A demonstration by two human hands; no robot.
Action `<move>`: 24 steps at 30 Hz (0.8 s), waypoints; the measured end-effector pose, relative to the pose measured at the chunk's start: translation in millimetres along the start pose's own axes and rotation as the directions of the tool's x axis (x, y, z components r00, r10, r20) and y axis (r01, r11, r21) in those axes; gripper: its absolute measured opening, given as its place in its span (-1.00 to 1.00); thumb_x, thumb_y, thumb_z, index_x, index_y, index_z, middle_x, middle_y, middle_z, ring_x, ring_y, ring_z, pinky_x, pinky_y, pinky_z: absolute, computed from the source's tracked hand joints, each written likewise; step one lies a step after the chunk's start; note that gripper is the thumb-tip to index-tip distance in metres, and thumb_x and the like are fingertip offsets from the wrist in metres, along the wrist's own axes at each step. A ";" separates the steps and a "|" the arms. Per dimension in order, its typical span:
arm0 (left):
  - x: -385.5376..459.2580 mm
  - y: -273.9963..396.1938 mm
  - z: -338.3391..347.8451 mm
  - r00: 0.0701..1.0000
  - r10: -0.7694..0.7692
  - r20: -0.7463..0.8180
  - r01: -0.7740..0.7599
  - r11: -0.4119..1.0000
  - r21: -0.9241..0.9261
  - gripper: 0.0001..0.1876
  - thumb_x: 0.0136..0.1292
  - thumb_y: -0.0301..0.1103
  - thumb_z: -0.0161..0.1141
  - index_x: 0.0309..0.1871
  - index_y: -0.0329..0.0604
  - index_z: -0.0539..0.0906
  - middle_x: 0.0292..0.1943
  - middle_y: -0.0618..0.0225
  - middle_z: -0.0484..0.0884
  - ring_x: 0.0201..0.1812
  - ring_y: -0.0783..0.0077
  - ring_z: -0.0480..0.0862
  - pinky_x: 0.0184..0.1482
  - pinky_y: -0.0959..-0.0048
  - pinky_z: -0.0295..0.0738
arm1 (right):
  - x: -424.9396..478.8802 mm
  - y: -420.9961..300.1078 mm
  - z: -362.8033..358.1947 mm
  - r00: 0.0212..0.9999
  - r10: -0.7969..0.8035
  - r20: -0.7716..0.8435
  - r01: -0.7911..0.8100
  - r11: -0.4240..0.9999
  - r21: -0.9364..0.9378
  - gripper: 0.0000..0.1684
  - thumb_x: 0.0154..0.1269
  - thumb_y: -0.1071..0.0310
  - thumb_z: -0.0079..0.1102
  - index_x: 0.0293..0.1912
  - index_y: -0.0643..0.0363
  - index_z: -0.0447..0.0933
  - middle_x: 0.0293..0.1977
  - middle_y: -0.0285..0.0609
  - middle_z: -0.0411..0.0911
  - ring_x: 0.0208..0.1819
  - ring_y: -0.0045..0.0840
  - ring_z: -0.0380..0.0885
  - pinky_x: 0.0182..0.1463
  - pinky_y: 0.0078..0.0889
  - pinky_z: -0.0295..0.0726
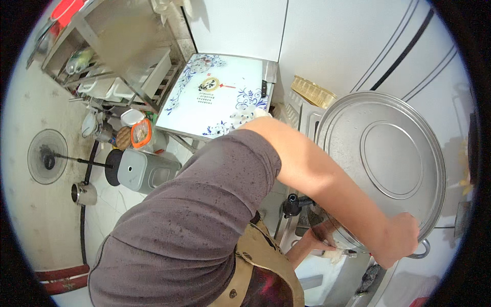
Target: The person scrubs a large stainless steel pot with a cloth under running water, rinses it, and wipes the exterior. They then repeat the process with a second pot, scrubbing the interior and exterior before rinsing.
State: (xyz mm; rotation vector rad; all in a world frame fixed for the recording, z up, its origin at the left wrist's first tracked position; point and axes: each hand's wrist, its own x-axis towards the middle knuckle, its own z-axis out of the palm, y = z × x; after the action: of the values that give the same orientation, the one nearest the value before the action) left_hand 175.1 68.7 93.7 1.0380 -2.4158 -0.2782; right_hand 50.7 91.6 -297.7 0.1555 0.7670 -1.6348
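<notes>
A large round steel pot (343,126) stands at the right, its broad face marked with concentric rings; whether that face is a lid or the base cannot be told. My left hand (399,238) is closed at the pot's lower edge, beside a looped metal handle (422,249), with its fingertips hidden. Under that forearm, my right hand (320,236) is against the lower side of the pot, partly hidden. A pale cloth-like thing (333,255) lies close to it; whether the hand holds it is unclear.
A glass-topped table (184,111) with a blue floral pattern stands ahead, a black-handled tool (264,89) at its edge. A gold-coloured basket (312,92) is behind the pot. Leftward are a metal rack (84,27), a grey bin (132,169) and a standing fan (48,157).
</notes>
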 end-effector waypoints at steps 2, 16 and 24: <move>-8.3 -1.4 -3.1 0.999 -0.048 -0.021 0.048 0.999 -0.020 -0.81 -0.19 -0.18 0.28 -0.57 -0.09 0.69 -0.53 0.22 0.64 -0.37 0.16 0.64 -0.30 0.25 0.49 | -0.2 -12.8 -6.4 0.988 -0.013 0.157 0.017 1.000 -0.024 0.29 -0.03 -0.69 -0.08 0.40 0.15 0.09 0.33 -0.04 0.22 0.36 -0.21 0.18 0.42 -0.05 0.14; -356.7 -105.7 -113.8 0.657 -0.636 -0.405 0.303 0.715 -0.630 -0.72 0.23 -0.22 0.23 -0.37 -0.29 0.51 -0.62 0.16 0.49 -0.57 0.31 0.50 -0.47 0.36 0.35 | -141.0 10.4 187.8 0.658 -0.649 0.383 0.751 0.527 -0.397 -0.26 0.47 -0.21 -0.17 0.15 0.34 0.42 0.15 -0.03 0.40 0.17 -0.47 0.35 0.33 -0.36 0.24; -614.6 -138.8 -104.4 0.095 -0.939 -0.331 0.479 0.335 -0.811 -0.73 0.31 -0.25 0.25 -0.32 -0.30 0.53 -0.56 0.30 0.52 -0.48 0.60 0.41 -0.40 0.47 0.37 | -229.1 220.7 310.9 0.678 -0.251 0.691 0.704 0.493 -0.511 -0.32 0.40 -0.38 -0.22 -0.34 0.09 0.42 -0.51 -0.41 0.26 -0.43 -0.66 0.27 -0.36 -0.57 0.27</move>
State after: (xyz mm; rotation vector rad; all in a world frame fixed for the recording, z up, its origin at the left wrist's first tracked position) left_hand 677.4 418.7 -88.1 1.6124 -0.6553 -0.6127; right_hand 404.5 105.1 -28.5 -1.2307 1.0387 -1.6141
